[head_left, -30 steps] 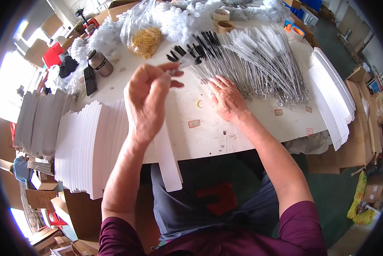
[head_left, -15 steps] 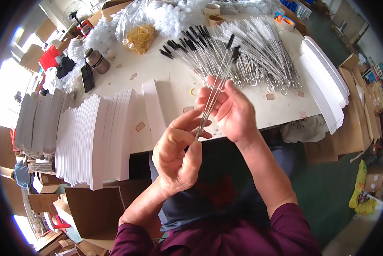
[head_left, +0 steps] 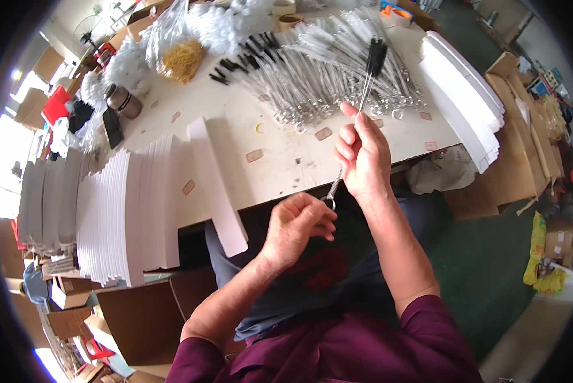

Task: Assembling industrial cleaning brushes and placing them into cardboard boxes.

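Observation:
My right hand [head_left: 363,153] grips a small bunch of long wire brushes [head_left: 365,89] with black bristle tips, held upright over the table's near edge. My left hand [head_left: 298,223] sits lower, over my lap, with its fingers closed at the looped wire ends of the same bunch. Behind them a large heap of the same brushes [head_left: 325,70] lies spread across the white table [head_left: 280,159].
Stacks of white card strips [head_left: 133,204] fan out at the left, one strip [head_left: 216,185] jutting over the table edge. More white cards [head_left: 465,89] stand at the right. A bag of rubber bands [head_left: 181,57], a metal can [head_left: 123,101], tape rolls and cardboard boxes surround the table.
Both hands left the brush heap carrying a few brushes and drew back toward my body. The left hand dropped to the looped ends while the right raised the bunch upright.

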